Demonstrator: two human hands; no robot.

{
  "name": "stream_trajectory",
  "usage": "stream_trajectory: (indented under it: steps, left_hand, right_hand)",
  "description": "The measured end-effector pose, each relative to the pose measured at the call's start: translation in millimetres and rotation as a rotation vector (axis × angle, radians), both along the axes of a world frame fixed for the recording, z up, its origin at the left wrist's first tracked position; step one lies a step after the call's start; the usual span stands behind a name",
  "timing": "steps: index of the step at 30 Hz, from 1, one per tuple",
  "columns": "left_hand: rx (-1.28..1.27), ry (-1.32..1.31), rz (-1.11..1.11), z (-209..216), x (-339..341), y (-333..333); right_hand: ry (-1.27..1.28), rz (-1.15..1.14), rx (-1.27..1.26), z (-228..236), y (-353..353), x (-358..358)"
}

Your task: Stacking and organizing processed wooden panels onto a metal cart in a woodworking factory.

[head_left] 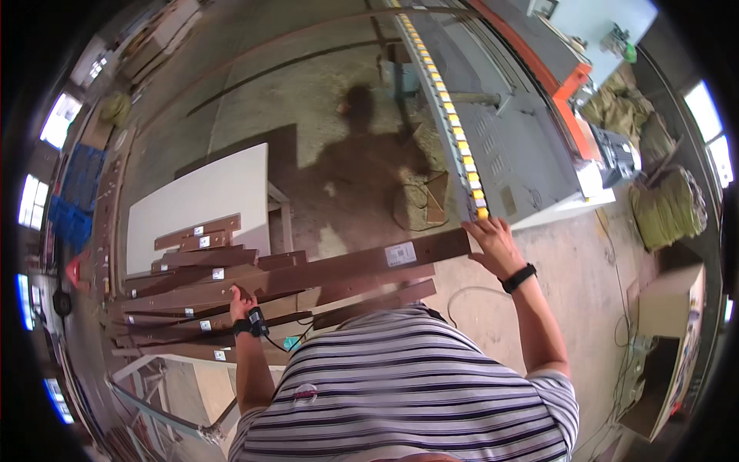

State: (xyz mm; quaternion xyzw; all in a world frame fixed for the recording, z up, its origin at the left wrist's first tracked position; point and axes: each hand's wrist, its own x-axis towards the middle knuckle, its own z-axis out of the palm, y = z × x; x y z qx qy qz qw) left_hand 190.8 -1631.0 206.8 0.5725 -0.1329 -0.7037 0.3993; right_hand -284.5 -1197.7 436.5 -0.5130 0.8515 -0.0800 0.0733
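Observation:
A long dark brown board (339, 268) with a white label lies crosswise in front of me. My right hand (493, 248) is closed round its right end, fingers over the far edge. Further left, my left hand (243, 303) grips the near edge of the board; some of its fingers are hidden. Several more brown boards (377, 302) with white labels lie beneath and beside it, spread over a stand at the left. A small dark device with a cable is strapped at my left wrist, and a black band circles the right one.
Beyond the right hand stands a long grey machine (493, 131) with a row of yellow and white blocks (454, 123) along its edge. A white panel (208, 200) holds short boards at the left. Green sacks (670, 208) and an open box (654, 385) are on the right.

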Motion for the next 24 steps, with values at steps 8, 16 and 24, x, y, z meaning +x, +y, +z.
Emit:
stream_trajectory:
  steps: [8, 16, 24]
  left_hand:
    - [-0.061, -0.453, -0.037, -38.0, 10.6, -3.8]
    - [-0.180, -0.064, -0.082, -72.2, 68.8, 91.8]
    - [0.083, -0.030, -0.345, -30.7, -7.6, 206.7]
  right_hand:
    - [-0.147, -0.006, 0.098, -91.0, 0.2, 17.9]
    - [-0.447, 0.247, 0.059, -133.4, -46.0, 54.6]
    - [-0.514, 0.702, 0.128, -267.4, -53.3, 24.5]
